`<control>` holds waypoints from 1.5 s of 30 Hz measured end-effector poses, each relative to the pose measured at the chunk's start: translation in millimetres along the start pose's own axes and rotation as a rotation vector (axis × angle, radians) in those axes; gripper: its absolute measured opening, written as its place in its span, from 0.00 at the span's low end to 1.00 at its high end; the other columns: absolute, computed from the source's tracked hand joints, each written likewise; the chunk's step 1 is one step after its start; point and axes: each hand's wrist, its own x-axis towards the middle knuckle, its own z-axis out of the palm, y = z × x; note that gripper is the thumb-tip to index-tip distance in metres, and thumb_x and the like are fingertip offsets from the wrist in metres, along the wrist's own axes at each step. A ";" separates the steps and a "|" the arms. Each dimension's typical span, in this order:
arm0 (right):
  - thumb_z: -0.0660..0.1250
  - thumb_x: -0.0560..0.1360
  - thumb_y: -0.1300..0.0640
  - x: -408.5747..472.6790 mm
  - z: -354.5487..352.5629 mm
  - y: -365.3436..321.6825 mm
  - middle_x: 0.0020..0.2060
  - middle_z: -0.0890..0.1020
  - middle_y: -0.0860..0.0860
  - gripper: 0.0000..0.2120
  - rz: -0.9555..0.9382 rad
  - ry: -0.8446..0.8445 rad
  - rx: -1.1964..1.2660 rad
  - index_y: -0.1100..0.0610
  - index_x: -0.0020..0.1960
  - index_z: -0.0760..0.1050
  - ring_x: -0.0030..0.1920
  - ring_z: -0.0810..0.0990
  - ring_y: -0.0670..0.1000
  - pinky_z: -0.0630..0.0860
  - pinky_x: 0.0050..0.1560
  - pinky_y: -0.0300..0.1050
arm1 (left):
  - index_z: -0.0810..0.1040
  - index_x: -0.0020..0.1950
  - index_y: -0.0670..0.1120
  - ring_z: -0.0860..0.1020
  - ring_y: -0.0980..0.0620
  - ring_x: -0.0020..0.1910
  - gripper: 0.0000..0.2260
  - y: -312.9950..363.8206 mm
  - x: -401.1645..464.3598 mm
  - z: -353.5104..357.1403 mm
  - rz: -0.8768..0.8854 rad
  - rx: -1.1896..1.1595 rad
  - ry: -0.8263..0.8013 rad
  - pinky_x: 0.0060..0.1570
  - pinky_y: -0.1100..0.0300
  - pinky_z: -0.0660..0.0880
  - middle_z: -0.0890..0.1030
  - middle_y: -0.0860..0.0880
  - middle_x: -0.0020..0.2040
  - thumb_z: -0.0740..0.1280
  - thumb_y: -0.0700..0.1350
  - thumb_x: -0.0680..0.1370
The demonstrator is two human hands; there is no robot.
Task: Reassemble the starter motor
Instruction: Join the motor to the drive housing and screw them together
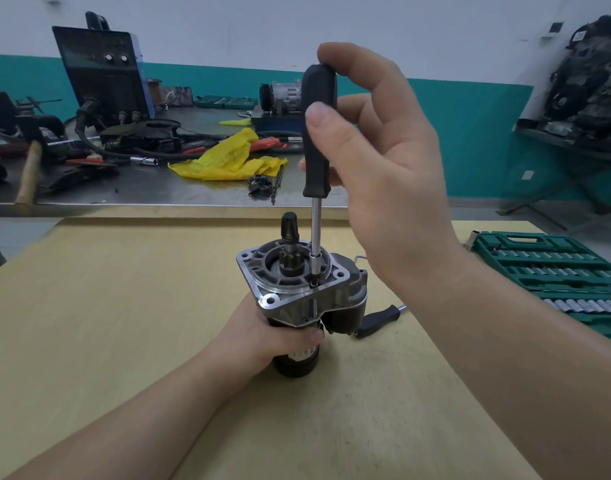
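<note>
Starter motor (pixel 297 299) stands upright on the counter (pixel 124 306) | your left hand (pixel 273 334) wraps its black body | your right hand (pixel 373 140) fingers pinch the driver (pixel 318 133) handle | driver tip sits in the silver top plate, gear shaft pointing up

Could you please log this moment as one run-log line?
left hand grips starter motor upright on table | right hand holds socket driver | tip in housing bolt recess
</note>
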 end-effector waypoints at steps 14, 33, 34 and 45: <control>0.69 0.82 0.64 0.5 1.8 0.3 0.43 0.79 0.52 0.17 -0.052 -0.001 -0.046 0.53 0.69 0.74 0.42 0.80 0.57 0.87 0.43 0.55 | 0.85 0.60 0.70 0.85 0.61 0.60 0.25 1.6 0.0 0.5 0.000 -0.016 -0.018 0.52 0.71 0.80 0.87 0.62 0.60 0.81 0.50 0.65; 0.67 0.84 0.62 1.7 2.4 4.8 0.49 0.81 0.59 0.15 -0.047 0.005 -0.007 0.54 0.70 0.74 0.46 0.83 0.58 0.86 0.45 0.52 | 0.86 0.60 0.67 0.86 0.57 0.59 0.25 5.6 -0.8 1.0 -0.019 -0.025 -0.024 0.53 0.68 0.81 0.88 0.58 0.60 0.81 0.50 0.65; 0.64 0.85 0.62 1.3 1.4 4.5 0.49 0.82 0.61 0.14 -0.037 -0.001 0.015 0.54 0.70 0.74 0.48 0.83 0.62 0.86 0.47 0.56 | 0.86 0.59 0.68 0.86 0.59 0.59 0.25 6.5 -1.0 1.3 -0.017 -0.025 -0.025 0.53 0.69 0.81 0.88 0.59 0.60 0.81 0.50 0.65; 0.69 0.82 0.64 2.5 3.7 5.2 0.42 0.79 0.53 0.20 -0.095 0.026 -0.081 0.53 0.71 0.70 0.38 0.80 0.51 0.83 0.42 0.52 | 0.86 0.59 0.69 0.85 0.61 0.59 0.24 8.0 -1.3 2.4 -0.003 -0.041 -0.041 0.52 0.70 0.80 0.87 0.61 0.59 0.80 0.49 0.65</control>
